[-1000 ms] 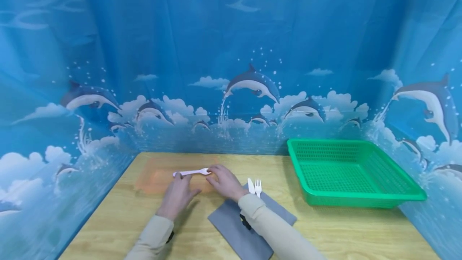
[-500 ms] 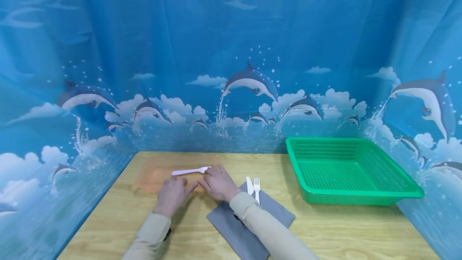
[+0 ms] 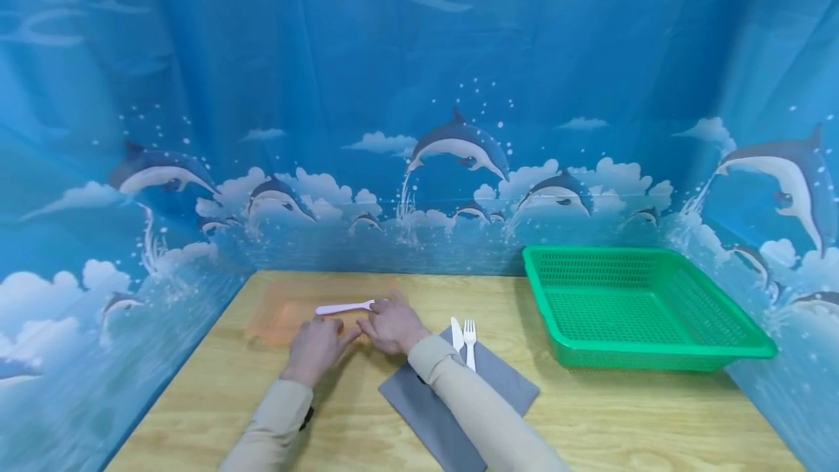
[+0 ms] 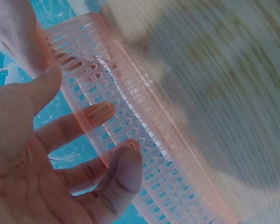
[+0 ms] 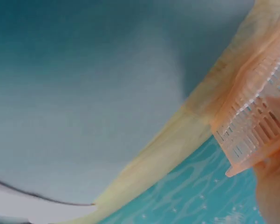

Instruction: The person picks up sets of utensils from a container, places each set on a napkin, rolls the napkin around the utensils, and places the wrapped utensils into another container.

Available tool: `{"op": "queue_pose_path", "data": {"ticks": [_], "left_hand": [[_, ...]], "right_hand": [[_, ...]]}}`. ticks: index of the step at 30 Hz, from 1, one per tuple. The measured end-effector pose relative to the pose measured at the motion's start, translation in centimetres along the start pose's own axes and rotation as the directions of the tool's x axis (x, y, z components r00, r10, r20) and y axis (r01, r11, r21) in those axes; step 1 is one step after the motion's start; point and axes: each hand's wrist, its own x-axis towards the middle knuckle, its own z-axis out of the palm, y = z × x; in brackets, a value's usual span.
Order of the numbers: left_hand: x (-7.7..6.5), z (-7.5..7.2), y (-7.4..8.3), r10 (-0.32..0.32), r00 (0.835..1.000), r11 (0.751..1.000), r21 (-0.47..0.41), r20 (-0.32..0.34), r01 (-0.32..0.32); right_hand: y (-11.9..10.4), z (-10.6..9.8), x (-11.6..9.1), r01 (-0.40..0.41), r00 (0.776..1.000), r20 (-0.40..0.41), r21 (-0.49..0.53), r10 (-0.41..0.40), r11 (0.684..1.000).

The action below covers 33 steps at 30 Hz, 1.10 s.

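A translucent orange plastic basket (image 3: 278, 323) with slotted walls (image 4: 144, 107) stands at the back left of the table. Inside its outline lies a pale lilac fork (image 3: 341, 308), the tine end covered by right-hand fingers. My left hand (image 3: 317, 347) grips the near rim: thumb outside, fingertips (image 4: 100, 112) showing through the wall. Close beside it, my right hand (image 3: 393, 324) holds the same rim farther right, thumb toward the left thumb. At the edge of the right wrist view, a tinted finger shows through the basket wall (image 5: 242, 140).
A grey napkin (image 3: 426, 399) bearing a white knife (image 3: 457, 333) and a white fork (image 3: 470, 341) lies under my right forearm. A large green basket (image 3: 557, 341) stands at right. Dolphin-print curtain (image 3: 367, 115) closes off the back and sides.
Both hands have come off the lilac fork's two ends and drawn nearer together at the basket's near rim. The right hand shifted left and the fork now lies within the basket's outline.
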Motion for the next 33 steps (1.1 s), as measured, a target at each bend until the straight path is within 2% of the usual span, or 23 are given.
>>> {"op": "queue_pose_path", "data": {"ticks": [4, 10, 14, 20, 25, 33], "left_hand": [[0.3, -0.1, -0.1, -0.005, 0.999, 1.000, 0.010, 0.037, 0.005], [0.5, -0.2, 0.1, -0.001, 0.995, 1.000, -0.018, 0.098, 0.003], [0.7, -0.4, -0.3, -0.009, 0.991, 1.000, 0.002, 0.134, 0.009], [0.5, -0.7, -0.5, 0.000, 0.991, 1.000, 0.010, 0.132, -0.002], [0.4, -0.6, -0.6, -0.002, 0.993, 1.000, 0.006, 0.116, 0.002], [0.5, -0.4, -0.9, -0.056, 0.988, 0.998, -0.027, 0.147, 0.060]], "right_hand": [[0.1, 0.0, 0.7, 0.016, 0.999, 0.050, 0.047, -0.018, 0.999], [-0.2, -0.2, 1.6, -0.102, 0.977, 0.196, 0.119, 0.078, 0.988], [-0.8, -0.8, 2.2, -0.150, 0.961, 0.252, 0.119, 0.116, 0.982], [-1.3, -1.5, 2.5, -0.158, 0.950, 0.285, 0.080, 0.129, 0.984], [-1.3, -1.4, 2.4, -0.156, 0.955, 0.267, 0.083, 0.129, 0.984], [-1.4, -1.0, 2.6, -0.173, 0.965, 0.220, 0.110, 0.146, 0.979]]}}
